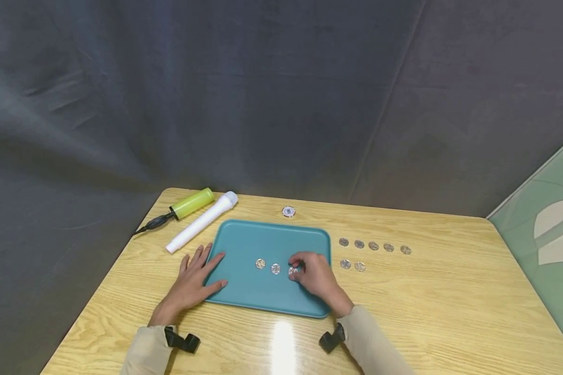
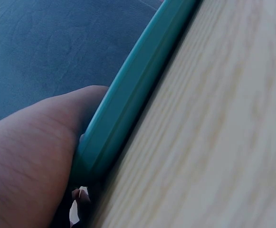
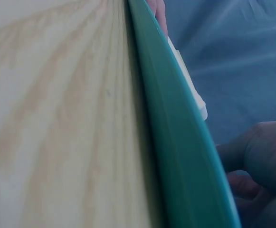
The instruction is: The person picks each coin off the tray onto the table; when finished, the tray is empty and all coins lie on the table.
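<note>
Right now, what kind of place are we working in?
Probably a staged recording booth, not a home: a wooden table backed by dark cloth, with coins in neat rows beside a teal tray.

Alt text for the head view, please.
A person's right hand pinches a coin on a teal tray beside two more coins, while the left hand rests flat on the tray's left edge; seven coins lie on the wooden table.
</note>
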`<state>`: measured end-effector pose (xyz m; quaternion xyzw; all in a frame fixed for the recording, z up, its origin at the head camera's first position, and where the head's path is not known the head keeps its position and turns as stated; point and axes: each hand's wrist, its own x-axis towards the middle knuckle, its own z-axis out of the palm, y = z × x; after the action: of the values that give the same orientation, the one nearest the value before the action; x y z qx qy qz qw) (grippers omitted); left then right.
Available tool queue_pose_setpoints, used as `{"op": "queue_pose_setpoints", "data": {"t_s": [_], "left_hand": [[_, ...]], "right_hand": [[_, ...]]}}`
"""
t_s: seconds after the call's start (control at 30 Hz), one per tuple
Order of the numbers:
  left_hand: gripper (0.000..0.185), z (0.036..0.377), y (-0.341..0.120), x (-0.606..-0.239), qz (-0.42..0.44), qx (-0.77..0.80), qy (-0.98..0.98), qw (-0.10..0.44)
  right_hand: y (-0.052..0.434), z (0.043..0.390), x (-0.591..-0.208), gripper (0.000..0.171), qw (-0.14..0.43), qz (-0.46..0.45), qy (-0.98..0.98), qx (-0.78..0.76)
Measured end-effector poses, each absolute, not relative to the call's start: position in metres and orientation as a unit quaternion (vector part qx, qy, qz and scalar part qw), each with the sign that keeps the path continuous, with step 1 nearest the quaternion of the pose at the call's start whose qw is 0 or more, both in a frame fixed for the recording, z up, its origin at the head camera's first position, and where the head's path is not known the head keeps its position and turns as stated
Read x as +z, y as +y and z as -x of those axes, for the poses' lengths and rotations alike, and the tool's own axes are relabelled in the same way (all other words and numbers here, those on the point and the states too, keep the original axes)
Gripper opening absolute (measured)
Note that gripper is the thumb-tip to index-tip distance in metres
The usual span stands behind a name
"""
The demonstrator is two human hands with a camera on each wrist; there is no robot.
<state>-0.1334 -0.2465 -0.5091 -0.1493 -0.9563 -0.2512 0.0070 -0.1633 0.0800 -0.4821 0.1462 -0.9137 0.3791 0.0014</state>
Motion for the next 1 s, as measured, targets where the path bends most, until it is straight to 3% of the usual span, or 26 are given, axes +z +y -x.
{"op": "queue_pose_setpoints", "data": {"t_s": [1.0], "left_hand": [[0.074, 0.1316, -0.2463, -0.5077, 0.147, -0.252, -0.957, 0.003]], "right_hand": [[0.0857, 0.1602, -0.4748, 0.011, 0.005, -0.167, -0.915, 0.367]]}}
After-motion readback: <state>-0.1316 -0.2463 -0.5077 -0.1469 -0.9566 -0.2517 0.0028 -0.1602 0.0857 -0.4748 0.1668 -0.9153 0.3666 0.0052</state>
